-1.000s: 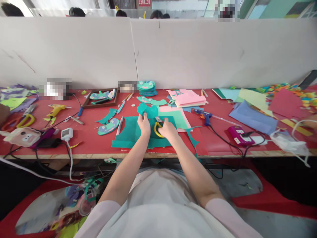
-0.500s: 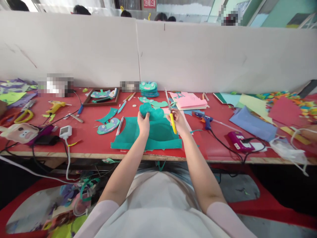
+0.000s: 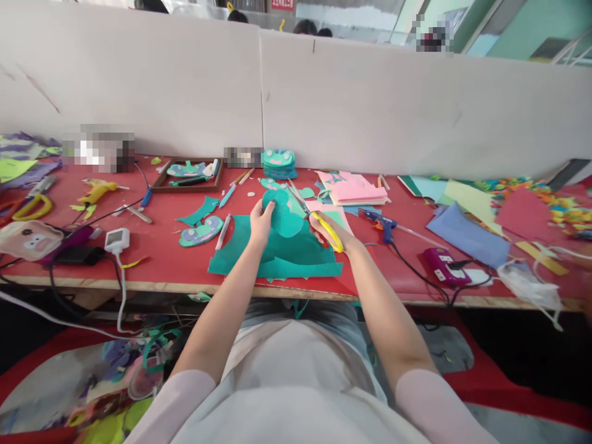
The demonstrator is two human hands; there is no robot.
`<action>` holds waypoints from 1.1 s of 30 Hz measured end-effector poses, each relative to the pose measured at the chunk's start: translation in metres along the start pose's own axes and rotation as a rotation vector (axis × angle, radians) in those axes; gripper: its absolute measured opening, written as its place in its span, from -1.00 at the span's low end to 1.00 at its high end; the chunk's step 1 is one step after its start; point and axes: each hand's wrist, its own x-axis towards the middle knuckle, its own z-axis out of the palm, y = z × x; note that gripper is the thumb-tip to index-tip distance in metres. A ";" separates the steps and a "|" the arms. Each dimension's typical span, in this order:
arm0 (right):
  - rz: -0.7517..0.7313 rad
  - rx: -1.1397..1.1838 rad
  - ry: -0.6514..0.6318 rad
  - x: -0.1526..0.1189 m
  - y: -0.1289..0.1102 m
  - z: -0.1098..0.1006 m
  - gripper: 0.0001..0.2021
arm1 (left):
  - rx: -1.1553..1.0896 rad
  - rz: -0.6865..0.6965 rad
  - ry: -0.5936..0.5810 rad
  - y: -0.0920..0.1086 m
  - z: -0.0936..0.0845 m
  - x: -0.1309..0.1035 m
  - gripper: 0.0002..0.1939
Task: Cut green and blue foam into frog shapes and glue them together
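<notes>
Head view: two bare hands above a red bench (image 3: 402, 265).
Left hand (image 3: 261, 223): thumb and fingers pinching a rounded teal cutout (image 3: 287, 217).
Right hand (image 3: 341, 232): closed around yellow-handled scissors (image 3: 329, 230), blades beside the cutout.
Teal cutout: held over a larger teal sheet (image 3: 240, 239).
Behind: stacked face pieces (image 3: 279, 164).

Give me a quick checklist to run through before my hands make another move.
1. Left hand gripping the teal cutout: ok.
2. Right hand holding the yellow-handled scissors: ok.
3. Blades pointing away from the body: ok.
4. Blades clear of the cutout: cannot tell.
5. Table beneath the hands uncovered: not ok, a teal sheet lies there.
6. Blue glue gun clear of both hands: ok.
</notes>
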 end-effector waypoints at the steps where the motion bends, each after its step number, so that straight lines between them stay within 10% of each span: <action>1: 0.005 -0.028 -0.013 0.000 0.001 0.001 -0.56 | -0.010 0.004 -0.001 -0.002 0.001 -0.001 -0.69; 33: 0.048 0.003 -0.035 -0.015 -0.001 0.020 -0.54 | 0.007 -0.005 -0.079 -0.003 0.000 -0.010 -0.64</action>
